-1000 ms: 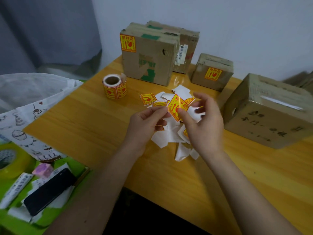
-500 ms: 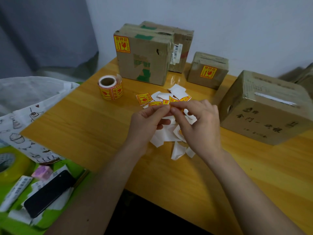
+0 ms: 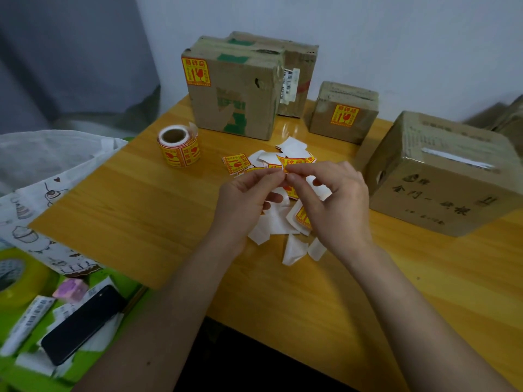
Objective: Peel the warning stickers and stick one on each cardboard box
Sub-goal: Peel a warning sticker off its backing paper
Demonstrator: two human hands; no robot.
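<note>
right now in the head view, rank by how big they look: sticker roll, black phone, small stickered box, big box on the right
1. Large brown cardboard box on the right
2. Small brown cardboard box with the yellow sticker and black phone: look alike, and the phone is nearer
3. Yellow-and-red sticker roll

Bare table [image 3: 119,210] left; boxes [image 3: 441,176] crowd back and right.

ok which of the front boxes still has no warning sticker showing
The large cardboard box at the right, with black printed characters on its front. The tall box and small box each already show a yellow warning sticker.
</note>
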